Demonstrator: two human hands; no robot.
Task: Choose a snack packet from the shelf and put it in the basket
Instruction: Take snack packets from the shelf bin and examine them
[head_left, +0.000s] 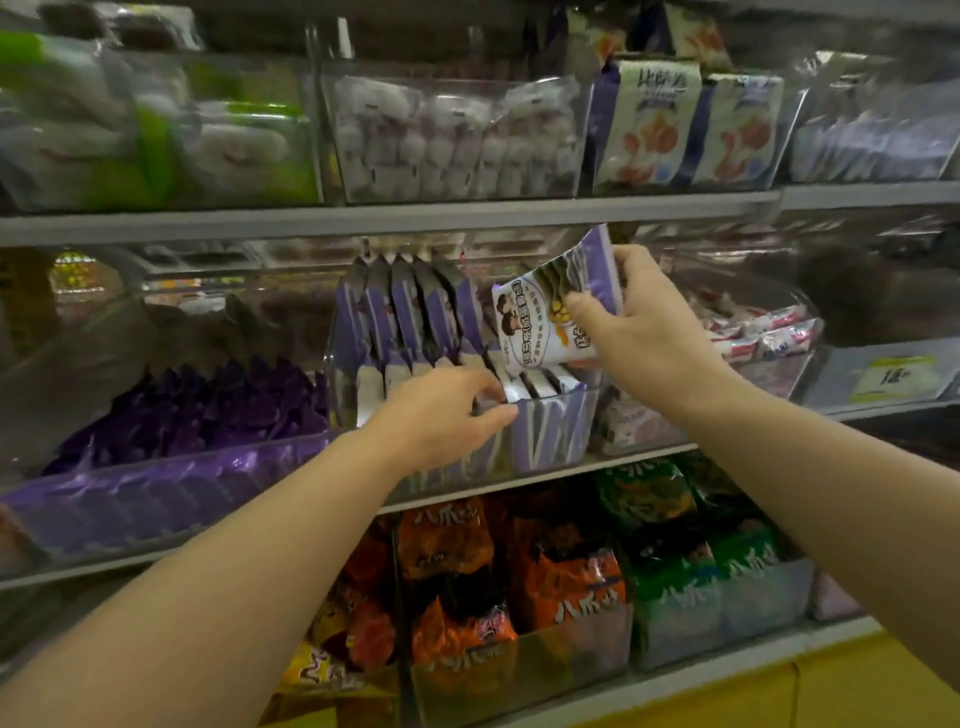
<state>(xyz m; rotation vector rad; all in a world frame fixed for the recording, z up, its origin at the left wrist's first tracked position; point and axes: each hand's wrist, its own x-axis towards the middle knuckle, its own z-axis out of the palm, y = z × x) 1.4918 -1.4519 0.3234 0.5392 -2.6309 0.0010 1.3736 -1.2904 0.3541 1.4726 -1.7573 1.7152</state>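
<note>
Surfaces as I log them from my feed: snack packet (550, 317), printed plastic film in white and purple, glossy, smooth with light creases. Clear bin (550, 436), hard transparent plastic, shiny, carrying reflections. Shelf edge (363, 218), grey and matt, looks like painted metal. Purple packets (208, 410), crinkled foil-like film, high gloss. Orange packets (452, 540) and green packets (670, 577), shiny crumpled film. Yellow base panel (857, 680), smooth, dull sheen; I cannot tell its material.
</note>
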